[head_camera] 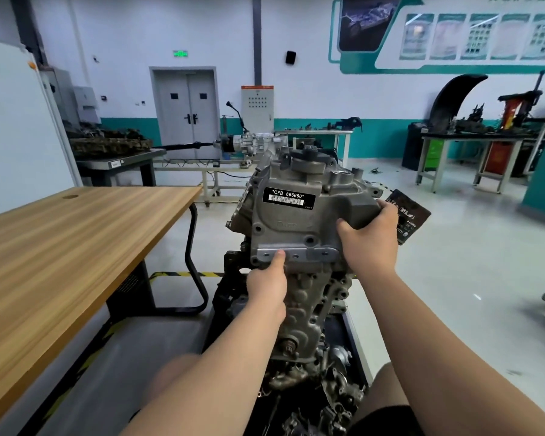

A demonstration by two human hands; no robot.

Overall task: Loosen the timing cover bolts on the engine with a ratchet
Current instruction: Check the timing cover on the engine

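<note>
A grey cast timing cover [291, 212] with a black label reading CFB 666660 sits at the top of the engine [312, 313] in front of me. My left hand [267, 286] grips the cover's lower edge, its thumb pressed on the bright flange with bolt holes. My right hand [370, 232] grips the cover's right side, thumb in front and fingers wrapped over the raised corner. No ratchet is in view.
A wooden table [76, 247] stands at my left, its black leg near the engine. A dark booklet [409, 215] lies behind my right hand. Workbenches with parts [472, 133] line the far wall; a gearbox rig [252, 143] stands behind the engine.
</note>
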